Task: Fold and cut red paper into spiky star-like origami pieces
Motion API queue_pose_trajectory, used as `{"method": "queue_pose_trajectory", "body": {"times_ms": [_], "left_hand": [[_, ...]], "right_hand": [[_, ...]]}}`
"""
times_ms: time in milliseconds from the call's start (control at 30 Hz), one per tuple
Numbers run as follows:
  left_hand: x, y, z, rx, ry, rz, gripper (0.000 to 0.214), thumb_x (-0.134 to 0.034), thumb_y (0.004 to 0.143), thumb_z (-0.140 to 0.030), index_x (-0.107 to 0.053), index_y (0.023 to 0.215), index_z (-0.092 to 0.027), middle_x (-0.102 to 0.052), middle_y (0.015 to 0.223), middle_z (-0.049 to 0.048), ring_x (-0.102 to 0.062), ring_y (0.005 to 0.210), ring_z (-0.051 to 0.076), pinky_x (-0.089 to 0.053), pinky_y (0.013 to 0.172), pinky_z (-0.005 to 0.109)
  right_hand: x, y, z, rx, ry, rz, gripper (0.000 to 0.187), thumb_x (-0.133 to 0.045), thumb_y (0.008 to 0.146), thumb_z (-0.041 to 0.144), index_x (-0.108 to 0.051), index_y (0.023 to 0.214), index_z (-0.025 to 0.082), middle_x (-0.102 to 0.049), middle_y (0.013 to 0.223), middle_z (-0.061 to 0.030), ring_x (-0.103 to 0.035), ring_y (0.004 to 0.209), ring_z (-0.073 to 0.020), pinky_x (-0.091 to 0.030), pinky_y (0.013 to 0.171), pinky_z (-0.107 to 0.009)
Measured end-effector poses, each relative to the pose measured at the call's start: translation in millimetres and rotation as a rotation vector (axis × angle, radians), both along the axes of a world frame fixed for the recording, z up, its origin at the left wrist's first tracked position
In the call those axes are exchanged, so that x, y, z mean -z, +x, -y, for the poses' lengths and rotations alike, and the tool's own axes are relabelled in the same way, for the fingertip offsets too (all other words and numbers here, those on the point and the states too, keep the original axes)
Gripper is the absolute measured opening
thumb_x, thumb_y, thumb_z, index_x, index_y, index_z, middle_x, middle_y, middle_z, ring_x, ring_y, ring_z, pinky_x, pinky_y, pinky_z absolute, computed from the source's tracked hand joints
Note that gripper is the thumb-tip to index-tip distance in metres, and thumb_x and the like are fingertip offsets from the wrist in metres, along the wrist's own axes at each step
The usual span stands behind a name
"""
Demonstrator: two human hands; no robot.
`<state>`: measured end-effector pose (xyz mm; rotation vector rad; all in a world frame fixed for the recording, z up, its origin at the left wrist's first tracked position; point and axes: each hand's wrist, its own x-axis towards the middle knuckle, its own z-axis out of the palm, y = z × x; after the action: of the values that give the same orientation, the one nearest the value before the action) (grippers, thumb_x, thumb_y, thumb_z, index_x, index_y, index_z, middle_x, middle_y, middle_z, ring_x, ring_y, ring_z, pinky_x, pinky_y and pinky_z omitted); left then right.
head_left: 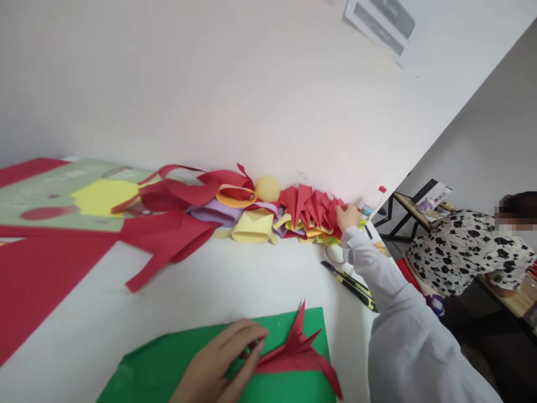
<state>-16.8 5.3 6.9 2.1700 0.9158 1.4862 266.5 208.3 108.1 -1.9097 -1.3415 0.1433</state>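
Note:
My left hand (224, 358) is at the bottom middle, over a green sheet (168, 364). Its thumb and fingers come together at the left tip of a folded red paper crane (300, 355), whose points stick up and out to the right. Stretched far forward, my right hand (348, 217) closes at the right end of a row of red paper cranes (308, 204) by the wall. Its fingertips are partly hidden there. Yellow folded papers (254, 225) lie beside and beneath that row.
A utility knife (352, 285) lies left of my right forearm. A bottle with a red cap (372, 202) stands behind my right hand. Red paper cutouts (172, 229) and a pale green decorated board (42, 196) spread leftward. At right, another person (470, 252) bends over a table.

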Motion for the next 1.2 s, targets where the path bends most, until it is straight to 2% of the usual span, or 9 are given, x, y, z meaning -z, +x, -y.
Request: {"method": "queue_pose_trajectory", "body": {"times_ms": [133, 233, 300, 433, 533, 633, 767, 967, 1200], "left_hand": [[-3.3, 1, 5, 0.059, -0.03, -0.047, 0.011, -0.052, 0.089, -0.023, -0.062, 0.088, -0.026, -0.07, 0.079, -0.0017, -0.069, 0.071, 0.012, -0.055, 0.066, 0.016], [-5.6, 1, 5, 0.123, -0.056, -0.108, 0.011, -0.053, 0.088, -0.021, -0.062, 0.087, -0.026, -0.069, 0.079, -0.0025, -0.068, 0.071, 0.012, -0.055, 0.065, 0.016], [-4.8, -1, 2, 0.136, -0.064, -0.133, 0.01, -0.054, 0.088, -0.02, -0.062, 0.088, -0.025, -0.069, 0.081, -0.0019, -0.068, 0.074, 0.013, -0.055, 0.068, 0.016], [2.3, -9, -6, 0.206, -0.105, -0.236, 0.021, -0.057, 0.084, -0.019, -0.063, 0.103, -0.025, -0.069, 0.099, 0.0011, -0.068, 0.089, 0.016, -0.055, 0.079, 0.021], [6.4, -10, -7, 0.266, -0.151, -0.347, 0.037, -0.065, 0.078, -0.019, -0.06, 0.115, -0.026, -0.066, 0.109, 0.0033, -0.065, 0.098, 0.02, -0.055, 0.085, 0.027], [5.7, -3, -4, 0.258, -0.158, -0.445, 0.04, -0.068, 0.076, -0.018, -0.06, 0.115, -0.024, -0.065, 0.107, 0.0052, -0.063, 0.097, 0.023, -0.055, 0.084, 0.033], [3.3, 10, 0, 0.258, -0.132, -0.529, 0.018, -0.052, 0.089, -0.016, -0.065, 0.1, -0.022, -0.065, 0.091, 0.0044, -0.061, 0.083, 0.02, -0.053, 0.074, 0.032], [7.3, 10, -2, 0.283, -0.032, -0.558, 0.029, -0.038, 0.094, -0.011, -0.065, 0.096, -0.021, -0.062, 0.08, 0.0023, -0.057, 0.071, 0.017, -0.048, 0.063, 0.027], [11.7, 6, -1, 0.275, 0.024, -0.546, 0.032, -0.039, 0.09, -0.007, -0.065, 0.098, -0.022, -0.063, 0.078, 0.0012, -0.056, 0.068, 0.016, -0.046, 0.063, 0.026]], "right_hand": [[10.3, -15, 57, -0.23, 0.098, -0.055, 0.03, -0.058, 0.094, 0.033, -0.057, 0.119, 0.016, -0.06, 0.118, -0.0084, -0.063, 0.1, -0.0221, -0.054, 0.084, -0.042], [30.6, -22, 127, -0.509, 0.093, -0.13, 0.033, -0.059, 0.089, 0.048, -0.067, 0.083, 0.017, -0.067, 0.081, -0.0053, -0.062, 0.076, -0.0181, -0.053, 0.073, -0.032], [48.2, -23, 169, -0.668, 0.061, -0.188, 0.043, -0.057, 0.087, 0.057, -0.067, 0.075, 0.017, -0.066, 0.072, -0.0039, -0.061, 0.067, -0.0164, -0.052, 0.064, -0.029], [76.0, -24, 215, -1.025, 0.025, -0.266, 0.056, -0.059, 0.079, 0.068, -0.069, 0.099, 0.017, -0.07, 0.088, -0.009, -0.064, 0.077, -0.0192, -0.052, 0.068, -0.032], [85.4, -29, 224, -1.116, 0.007, -0.118, 0.061, -0.073, 0.071, 0.061, -0.063, 0.113, 0.016, -0.067, 0.104, -0.0128, -0.062, 0.096, -0.0238, -0.05, 0.085, -0.038], [91.3, -36, 226, -1.084, -0.033, 0.052, 0.035, -0.069, 0.082, 0.045, -0.065, 0.102, 0.018, -0.068, 0.101, -0.0106, -0.06, 0.093, -0.0235, -0.048, 0.085, -0.04], [99.5, -41, 227, -1.046, -0.061, 0.124, 0.009, -0.064, 0.087, 0.028, -0.064, 0.086, 0.019, -0.067, 0.088, -0.0071, -0.06, 0.085, -0.0214, -0.048, 0.08, -0.038], [100.8, -35, 223, -1.11, -0.033, 0.069, 0.012, -0.06, 0.09, 0.029, -0.063, 0.086, 0.018, -0.066, 0.09, -0.0085, -0.059, 0.086, -0.0205, -0.049, 0.08, -0.036], [97.3, -21, 215, -1.178, -0.098, -0.135, 0.023, -0.057, 0.093, 0.038, -0.066, 0.096, 0.017, -0.067, 0.097, -0.0115, -0.062, 0.09, -0.0197, -0.052, 0.083, -0.034]]}}
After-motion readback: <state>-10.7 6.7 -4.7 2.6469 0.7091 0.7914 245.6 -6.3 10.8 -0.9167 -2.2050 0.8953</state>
